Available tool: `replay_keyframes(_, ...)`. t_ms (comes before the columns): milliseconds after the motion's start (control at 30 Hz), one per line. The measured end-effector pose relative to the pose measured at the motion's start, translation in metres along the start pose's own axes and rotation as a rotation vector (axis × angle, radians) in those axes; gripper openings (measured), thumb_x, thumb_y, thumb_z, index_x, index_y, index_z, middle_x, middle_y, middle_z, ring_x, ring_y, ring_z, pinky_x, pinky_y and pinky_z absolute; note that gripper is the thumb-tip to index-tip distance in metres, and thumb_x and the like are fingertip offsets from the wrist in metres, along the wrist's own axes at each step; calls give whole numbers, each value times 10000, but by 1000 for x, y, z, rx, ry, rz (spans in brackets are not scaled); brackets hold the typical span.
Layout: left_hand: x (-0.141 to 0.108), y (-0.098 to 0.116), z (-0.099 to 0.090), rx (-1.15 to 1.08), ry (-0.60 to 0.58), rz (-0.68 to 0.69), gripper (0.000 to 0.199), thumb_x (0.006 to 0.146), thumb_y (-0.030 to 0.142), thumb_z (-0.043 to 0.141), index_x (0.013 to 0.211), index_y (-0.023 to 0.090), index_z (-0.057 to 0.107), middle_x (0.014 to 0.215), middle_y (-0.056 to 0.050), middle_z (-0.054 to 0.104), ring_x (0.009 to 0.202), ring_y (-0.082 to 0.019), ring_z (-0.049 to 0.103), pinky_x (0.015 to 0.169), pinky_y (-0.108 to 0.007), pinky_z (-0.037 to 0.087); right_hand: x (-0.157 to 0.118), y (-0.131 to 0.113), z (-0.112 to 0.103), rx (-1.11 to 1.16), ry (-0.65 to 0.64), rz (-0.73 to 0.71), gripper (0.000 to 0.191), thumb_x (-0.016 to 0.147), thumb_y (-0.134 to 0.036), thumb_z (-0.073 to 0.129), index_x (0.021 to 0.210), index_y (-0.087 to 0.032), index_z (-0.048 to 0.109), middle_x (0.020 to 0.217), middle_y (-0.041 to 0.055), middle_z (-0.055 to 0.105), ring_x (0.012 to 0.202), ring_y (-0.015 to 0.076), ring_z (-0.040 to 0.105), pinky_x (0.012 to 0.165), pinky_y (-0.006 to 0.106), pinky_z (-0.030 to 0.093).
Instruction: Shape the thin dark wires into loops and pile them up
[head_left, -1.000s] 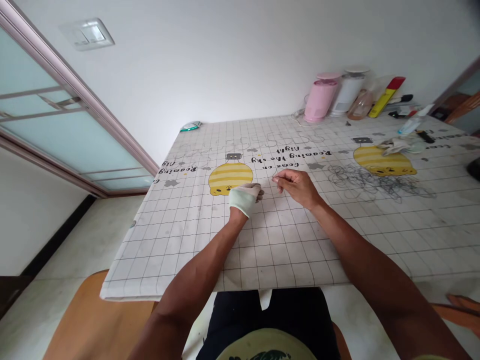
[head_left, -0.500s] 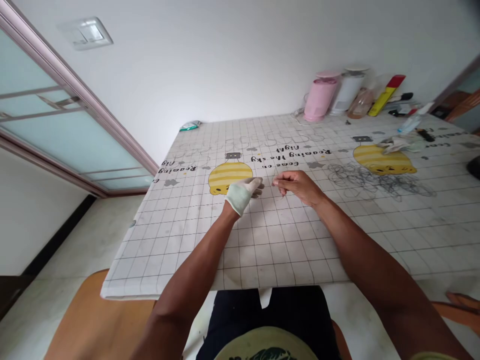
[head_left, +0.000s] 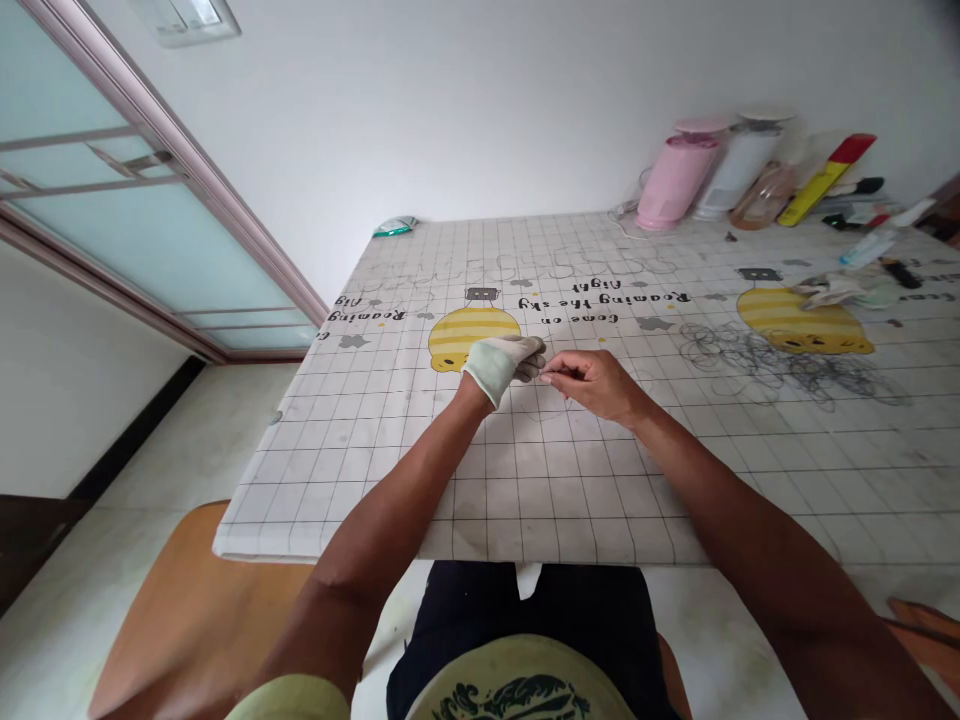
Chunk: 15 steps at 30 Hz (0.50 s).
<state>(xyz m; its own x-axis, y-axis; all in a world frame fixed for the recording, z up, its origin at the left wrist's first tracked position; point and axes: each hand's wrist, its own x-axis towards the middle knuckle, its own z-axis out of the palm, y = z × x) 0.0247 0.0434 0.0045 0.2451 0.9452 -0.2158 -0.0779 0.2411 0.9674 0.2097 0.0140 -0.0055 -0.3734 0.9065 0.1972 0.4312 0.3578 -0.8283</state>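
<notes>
Over the middle of the table, my left hand wears a pale glove with grey fingertips, its fingers closed. My right hand is bare, thumb and forefinger pinched together. The fingertips of both hands meet or nearly meet. A very thin, faint strand seems to curve below and beside them; most of it is too fine to follow. Right of my right hand lies a loose tangle of thin dark strands, partly over a printed yellow balloon. Wavy loops of similar thin lines run along the back of the table.
A grid-patterned cloth covers the table. At the back right stand a pink cylinder, a white cylinder, a bottle and a yellow-red box. A crumpled glove lies by a spray bottle. A green-white packet is back left.
My hands have come together; the gap between their fingertips has closed. My left hand moved right, and its fingers curled more. The view has shifted slightly.
</notes>
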Motion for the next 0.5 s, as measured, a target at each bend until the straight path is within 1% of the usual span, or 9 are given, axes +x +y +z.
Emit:
replay_keyframes(100,2,-7,-5,-192,-65,-55,184,925,283,668,804,144,661,690,-21,619,568,-83,552,579,-224,439,-2,-4,0,-12,15,-33,214,919,-428,699,865,-228,753,651,-18,607,586,133,514,552,286,381)
replay_keyframes(167,1,-8,-7,-212,-83,-46,226,908,341,720,814,144,659,687,-15,607,566,-81,548,563,-216,428,-2,-3,-2,23,3,-14,227,923,-440,701,865,-227,754,643,-19,595,585,135,512,545,284,381)
replay_keyframes(200,-1,-8,-7,-195,-74,-25,260,897,380,742,820,146,660,692,-15,609,571,-82,552,557,-214,426,-1,-2,-4,44,2,-6,236,925,-449,701,865,-227,755,633,-20,583,584,136,511,541,283,383)
replay_keyframes(267,-6,-4,-10,-133,-18,26,336,887,472,750,854,146,676,732,-34,643,611,-100,590,574,-224,449,1,2,-10,93,29,-2,252,926,-467,703,877,-227,759,632,-19,575,587,139,510,542,282,402)
replay_keyframes(367,-14,2,-18,-9,92,73,433,904,573,696,930,140,712,850,-88,722,704,-145,660,637,-260,507,3,6,-17,172,95,-1,268,908,-492,727,904,-227,767,680,-5,609,594,141,522,554,290,451)
replay_keyframes(433,-18,4,-28,70,139,80,463,925,593,650,946,137,723,894,-111,749,726,-161,676,662,-277,525,4,7,-20,198,112,8,281,896,-504,739,917,-226,770,714,5,633,596,143,530,560,297,476)
replay_keyframes(500,-20,2,-41,139,202,86,463,951,581,600,955,136,725,907,-121,763,728,-167,680,671,-284,532,4,8,-20,203,102,23,290,893,-514,741,915,-226,768,717,6,634,600,146,538,567,302,486)
